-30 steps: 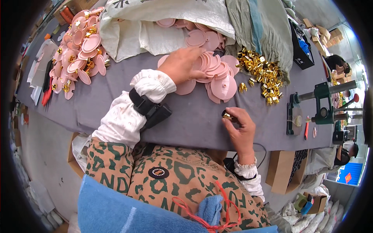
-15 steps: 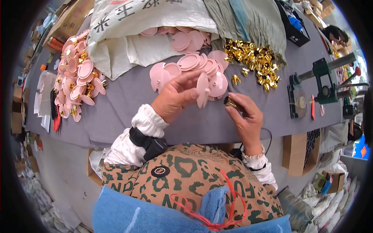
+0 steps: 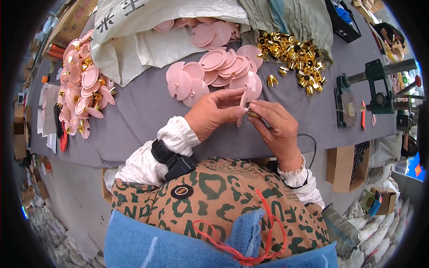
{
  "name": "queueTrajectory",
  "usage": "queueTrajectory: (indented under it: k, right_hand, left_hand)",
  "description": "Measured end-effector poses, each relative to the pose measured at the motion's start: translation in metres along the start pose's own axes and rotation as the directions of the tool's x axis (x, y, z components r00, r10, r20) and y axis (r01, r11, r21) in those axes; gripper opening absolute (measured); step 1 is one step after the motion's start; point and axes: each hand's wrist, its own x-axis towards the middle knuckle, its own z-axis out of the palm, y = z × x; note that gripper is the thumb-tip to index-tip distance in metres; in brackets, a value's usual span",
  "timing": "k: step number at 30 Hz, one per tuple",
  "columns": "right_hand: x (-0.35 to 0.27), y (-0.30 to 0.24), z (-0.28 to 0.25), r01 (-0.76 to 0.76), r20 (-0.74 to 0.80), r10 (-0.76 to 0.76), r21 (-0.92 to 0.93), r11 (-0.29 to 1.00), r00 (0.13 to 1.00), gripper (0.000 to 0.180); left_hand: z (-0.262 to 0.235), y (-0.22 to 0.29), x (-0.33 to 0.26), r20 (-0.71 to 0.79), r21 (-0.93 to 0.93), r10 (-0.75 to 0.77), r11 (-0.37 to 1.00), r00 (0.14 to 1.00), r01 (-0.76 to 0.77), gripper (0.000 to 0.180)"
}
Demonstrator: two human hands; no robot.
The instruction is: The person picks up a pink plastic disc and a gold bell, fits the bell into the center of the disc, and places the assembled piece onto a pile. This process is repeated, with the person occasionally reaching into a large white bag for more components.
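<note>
My left hand [image 3: 214,112] pinches a pink plastic disc [image 3: 242,105], held edge-on above the near part of the table. Against the disc's right face, my right hand [image 3: 278,127] presses a small gold metal clip [image 3: 253,114] between thumb and fingers; the fingers partly cover it. Just beyond my hands lies a loose pile of pink discs [image 3: 214,60], some with a notch and a small centre stud. A heap of gold clips [image 3: 292,56] spreads at the back right, with a couple of single clips [image 3: 272,80] nearer me.
Pink discs with gold clips [image 3: 85,89] are heaped at the left. White sacks [image 3: 147,49] lie across the back, discs spilling out. A green hand press [image 3: 375,89] stands at the right, beside a red-handled tool [image 3: 363,119]. A black box [image 3: 343,22] sits back right.
My right hand has moved left and up, bringing the gold clip against the disc. My left hand has shifted slightly right and turned the disc more edge-on.
</note>
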Motion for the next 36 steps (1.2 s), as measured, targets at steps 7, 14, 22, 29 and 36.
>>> queueTrajectory:
  k: [7, 14, 22, 29, 36]
  right_hand:
    - [-0.014, 0.002, 0.004, -0.559, 0.188, 0.545, 0.490, 0.669, 0.817, 0.028]
    - [-0.007, 0.000, 0.004, -0.057, 0.036, 0.051, 0.208, 0.976, 0.998, 0.030]
    - [-0.017, 0.004, 0.009, -0.651, 0.340, 0.589, 0.602, 0.462, 0.733, 0.031]
    - [-0.007, 0.004, 0.014, 0.133, 0.038, -0.131, -0.081, 0.988, 0.991, 0.029]
    - [-0.018, 0.000, 0.017, -0.679, 0.286, 0.645, 0.526, 0.513, 0.709, 0.023]
  left_hand:
    - [0.001, -0.010, -0.008, 0.054, 0.166, 0.186, 0.967, 0.981, -0.193, 0.067]
    - [-0.009, -0.002, -0.010, 0.080, -0.131, -0.054, 0.989, 0.995, 0.064, 0.055]
    - [-0.009, -0.006, -0.011, 0.006, -0.002, -0.008, 1.000, 1.000, 0.008, 0.056]
    - [-0.008, -0.004, -0.008, -0.034, 0.103, -0.023, 0.994, 0.999, 0.027, 0.058]
    - [-0.011, -0.019, -0.011, 0.044, 0.241, 0.126, 0.961, 0.991, -0.133, 0.066]
